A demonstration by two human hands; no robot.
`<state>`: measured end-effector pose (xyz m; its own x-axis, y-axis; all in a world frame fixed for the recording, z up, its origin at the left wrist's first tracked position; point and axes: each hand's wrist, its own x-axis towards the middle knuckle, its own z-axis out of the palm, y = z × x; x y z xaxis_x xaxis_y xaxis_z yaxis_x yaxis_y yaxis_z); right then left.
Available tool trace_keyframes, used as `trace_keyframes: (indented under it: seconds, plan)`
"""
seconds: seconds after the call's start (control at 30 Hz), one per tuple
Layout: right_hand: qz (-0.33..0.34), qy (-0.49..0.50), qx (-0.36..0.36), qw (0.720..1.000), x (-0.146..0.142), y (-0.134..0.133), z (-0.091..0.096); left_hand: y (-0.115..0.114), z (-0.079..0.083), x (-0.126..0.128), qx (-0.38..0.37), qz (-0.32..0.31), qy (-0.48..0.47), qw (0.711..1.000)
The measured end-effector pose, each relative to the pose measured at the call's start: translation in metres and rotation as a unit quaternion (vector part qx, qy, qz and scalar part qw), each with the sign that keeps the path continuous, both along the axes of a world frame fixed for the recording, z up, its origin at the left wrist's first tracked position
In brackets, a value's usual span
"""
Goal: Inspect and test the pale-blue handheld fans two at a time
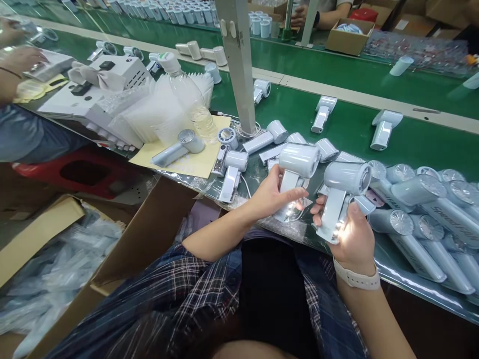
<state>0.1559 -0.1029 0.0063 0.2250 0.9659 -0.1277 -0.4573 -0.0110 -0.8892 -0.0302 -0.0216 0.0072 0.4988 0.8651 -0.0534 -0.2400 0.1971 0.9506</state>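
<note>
Two light-blue handheld fans are held side by side above the bench edge. My left hand [279, 194] is closed around the handle of the left handheld fan [299, 159], thumb across its front. The right handheld fan [346, 178] has its handle in my right hand [352, 232], fingers wrapped from both sides; a white watch band circles that wrist. Both fan heads point up and away from me. Several more fans [275, 133] lie just beyond my hands. A stack of fans [422, 194], some lettered on the handle, is piled to the right.
A metal post [239, 65] rises from the bench near a green conveyor [292, 109] carrying spaced fans. Left are yellow paper [202, 167], a plastic bottle [194, 104], clear bags, and a white box device [93, 89]. Below is a carton [138, 224] of plastic wrap. Co-workers' hands show at the far left and top.
</note>
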Motion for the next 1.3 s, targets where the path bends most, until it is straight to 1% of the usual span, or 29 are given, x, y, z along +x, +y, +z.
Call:
trace_keyframes:
  seconds: [0.13,0.2,0.27,0.33,0.43,0.5,0.57,0.7,0.73,0.83,0.9,1.0,1.13,1.3]
  plan:
    - [0.035,0.02,-0.007,0.999,-0.003,0.0,0.004,-0.001,-0.002,0.002,-0.03,-0.037,-0.054,0.997]
    - [0.049,0.029,-0.001,0.998,-0.005,-0.001,0.01,-0.003,0.001,-0.001,-0.019,-0.044,-0.058,0.997]
    - [0.041,0.027,0.008,0.999,-0.006,-0.004,0.016,-0.008,0.011,-0.006,0.005,-0.048,-0.055,0.997]
    - [0.005,0.01,0.022,1.0,-0.006,-0.008,0.023,-0.015,0.024,-0.012,0.019,-0.06,-0.063,0.996]
    - [-0.037,-0.008,0.045,0.998,-0.006,-0.014,0.033,-0.023,0.042,-0.017,0.013,-0.095,-0.092,0.991]
    - [-0.053,-0.009,0.055,0.997,-0.007,-0.014,0.038,-0.023,0.048,-0.016,0.006,-0.103,-0.105,0.989]
    - [-0.044,0.006,0.047,0.998,-0.007,-0.013,0.041,-0.018,0.047,-0.011,-0.01,-0.118,-0.125,0.985]
    - [0.024,0.048,-0.006,0.999,-0.006,-0.006,0.04,-0.009,0.037,0.006,-0.098,-0.197,-0.152,0.964]
    - [0.03,0.05,-0.016,0.998,-0.005,-0.005,0.039,-0.007,0.035,0.01,-0.12,-0.201,-0.156,0.96]
    - [0.021,0.04,-0.026,0.999,-0.002,-0.003,0.034,-0.006,0.03,0.016,-0.156,-0.18,-0.176,0.955]
    - [0.01,0.027,-0.025,0.999,-0.002,-0.002,0.033,-0.005,0.028,0.016,-0.151,-0.179,-0.185,0.954]
    - [0.009,0.03,-0.011,0.999,-0.003,-0.001,0.035,-0.005,0.024,0.013,-0.114,-0.183,-0.188,0.958]
    - [0.006,0.066,0.033,0.997,-0.003,-0.001,0.037,-0.004,0.019,0.005,-0.085,-0.152,-0.144,0.974]
    - [-0.085,0.047,0.043,0.994,-0.002,-0.005,0.033,0.0,0.02,0.0,-0.032,-0.13,-0.11,0.985]
